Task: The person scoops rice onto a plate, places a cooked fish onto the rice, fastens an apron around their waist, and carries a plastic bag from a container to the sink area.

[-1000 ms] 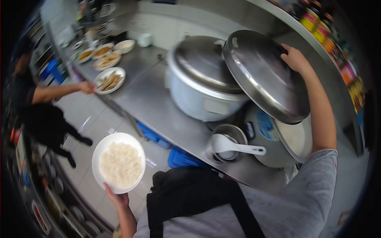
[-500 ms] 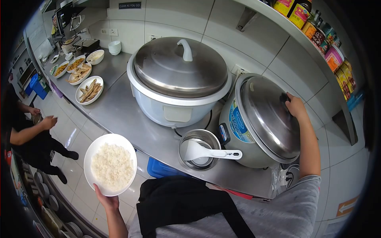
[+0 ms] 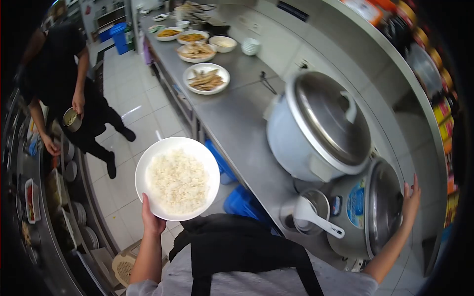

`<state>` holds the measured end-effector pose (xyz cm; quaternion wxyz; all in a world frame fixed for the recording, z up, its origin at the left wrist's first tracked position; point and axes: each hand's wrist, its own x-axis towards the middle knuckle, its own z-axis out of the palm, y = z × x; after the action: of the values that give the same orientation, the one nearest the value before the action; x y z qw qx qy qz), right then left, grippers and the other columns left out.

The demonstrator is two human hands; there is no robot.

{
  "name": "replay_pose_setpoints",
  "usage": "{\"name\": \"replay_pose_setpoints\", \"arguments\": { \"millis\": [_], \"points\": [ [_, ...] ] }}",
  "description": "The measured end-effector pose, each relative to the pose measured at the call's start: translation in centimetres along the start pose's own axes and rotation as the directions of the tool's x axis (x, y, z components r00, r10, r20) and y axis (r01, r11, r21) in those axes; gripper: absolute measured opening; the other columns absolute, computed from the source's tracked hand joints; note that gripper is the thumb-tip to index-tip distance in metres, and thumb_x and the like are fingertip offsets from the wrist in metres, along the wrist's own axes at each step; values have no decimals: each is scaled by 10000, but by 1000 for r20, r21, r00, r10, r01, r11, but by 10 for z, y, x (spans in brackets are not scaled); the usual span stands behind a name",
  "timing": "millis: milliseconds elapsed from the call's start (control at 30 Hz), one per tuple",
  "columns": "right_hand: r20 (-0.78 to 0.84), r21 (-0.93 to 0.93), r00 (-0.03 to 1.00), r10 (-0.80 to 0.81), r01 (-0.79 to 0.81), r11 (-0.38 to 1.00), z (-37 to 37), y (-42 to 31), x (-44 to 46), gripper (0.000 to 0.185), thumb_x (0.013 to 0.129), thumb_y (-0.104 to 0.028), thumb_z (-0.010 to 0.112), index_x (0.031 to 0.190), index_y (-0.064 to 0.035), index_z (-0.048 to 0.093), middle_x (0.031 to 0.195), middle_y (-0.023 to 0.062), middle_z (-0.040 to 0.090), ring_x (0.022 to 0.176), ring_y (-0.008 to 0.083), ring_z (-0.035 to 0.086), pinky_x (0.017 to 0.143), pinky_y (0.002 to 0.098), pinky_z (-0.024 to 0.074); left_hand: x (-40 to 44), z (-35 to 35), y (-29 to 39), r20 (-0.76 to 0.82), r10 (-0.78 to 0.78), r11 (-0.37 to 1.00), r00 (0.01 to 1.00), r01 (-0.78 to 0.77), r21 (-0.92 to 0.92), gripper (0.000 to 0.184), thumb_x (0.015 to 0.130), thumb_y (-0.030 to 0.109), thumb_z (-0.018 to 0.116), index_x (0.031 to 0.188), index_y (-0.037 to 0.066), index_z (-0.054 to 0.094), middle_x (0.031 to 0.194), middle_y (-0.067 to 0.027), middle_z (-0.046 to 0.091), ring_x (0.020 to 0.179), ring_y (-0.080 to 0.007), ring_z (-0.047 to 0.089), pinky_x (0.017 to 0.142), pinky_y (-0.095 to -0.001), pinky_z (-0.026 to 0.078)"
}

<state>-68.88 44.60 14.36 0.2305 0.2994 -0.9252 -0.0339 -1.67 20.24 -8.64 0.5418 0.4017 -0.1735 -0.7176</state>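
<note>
My left hand (image 3: 152, 219) grips a white bowl (image 3: 213, 167) from below, thumb over its rim. Cooked white rice (image 3: 178, 180) fills the middle of the bowl. At the right, my right hand (image 3: 411, 201) is beside the metal lid (image 3: 387, 207) of the grey rice cooker (image 3: 345, 239), fingers stretched out and holding nothing. The lid sits on that cooker. Close to it, a white rice paddle (image 3: 313, 218) rests across a small metal pot (image 3: 321, 201). A larger light-blue rice cooker (image 3: 289, 138) with its lid on stands behind.
Fried fish on a plate (image 3: 206, 80) and several other dishes of food stand along the steel counter (image 3: 232, 118). A co-worker (image 3: 74, 84) in black holds a small metal container at the left. Blue bins (image 3: 244, 202) are under the counter; a shelf (image 3: 419, 79) overhangs at right.
My view has turned left, and the bowl of rice has moved with my left hand. My right hand has let go of the lid's knob. The co-worker has reached toward the left counter.
</note>
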Motion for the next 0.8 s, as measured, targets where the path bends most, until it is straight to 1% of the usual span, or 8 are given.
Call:
{"name": "replay_pose_setpoints", "arguments": {
  "millis": [67,133,167,233,367,433,533,800],
  "points": [
    [210,754,976,-63,-120,646,-52,-104,-38,567,886,-345,577,1380,-115,418,1228,114,532,938,163,570,679,277,481,11,-27,14,-16,49,999,999,-49,-19,626,958,490,355,1356,7,349,1344,-154,460,1221,-289,467,1023,-388,382],
    [152,947,870,-469,7,321,-59,-194,-76,541,871,-305,593,1346,-84,458,1108,45,564,822,54,528,585,201,430,19,-43,36,-58,76,997,995,-77,-18,621,960,482,359,1361,9,339,1356,-154,446,1235,-289,452,1029,-389,373],
    [218,960,716,-663,-37,276,-61,-244,-96,546,864,-283,618,1330,-53,452,902,36,567,690,60,526,592,204,464,24,-58,47,-64,93,995,994,-95,-33,621,960,482,359,1361,9,339,1356,-154,446,1235,-289,452,1029,-389,373],
    [365,926,331,-870,-230,300,-35,-333,-133,522,853,-190,627,1331,-72,454,943,38,588,747,91,553,677,239,494,32,-84,73,-47,128,991,991,-130,-32,622,960,477,364,1368,9,328,1368,-153,433,1246,-289,440,1039,-391,360],
    [543,726,20,-840,493,480,89,-433,-229,550,866,-388,578,1333,-125,454,1159,211,574,1080,365,542,906,425,435,45,-135,101,-87,211,975,974,-216,-55,626,960,477,365,1371,7,324,1370,-154,431,1246,-292,440,1045,-395,352],
    [657,680,-125,-744,525,512,148,-457,-259,538,868,-378,575,1328,-127,454,1185,220,561,1095,380,531,914,442,432,51,-153,128,-119,231,969,966,-239,-61,630,959,480,364,1375,8,323,1372,-154,431,1247,-293,438,1050,-397,344],
    [566,810,-127,-814,272,520,160,-498,-280,538,873,-385,564,1328,-119,454,1199,222,555,1112,383,521,927,449,424,67,-166,170,-147,243,968,959,-249,-24,651,953,505,350,1378,11,324,1372,-154,431,1247,-293,439,1045,-399,348],
    [619,699,-3,-785,457,549,112,-619,-216,557,870,-417,567,1308,-84,479,1227,199,551,1153,360,504,968,416,402,188,-182,179,-179,182,974,967,-203,-104,682,945,540,320,1383,18,321,1378,-143,429,1249,-303,437,1030,-414,364]
  ]
}}
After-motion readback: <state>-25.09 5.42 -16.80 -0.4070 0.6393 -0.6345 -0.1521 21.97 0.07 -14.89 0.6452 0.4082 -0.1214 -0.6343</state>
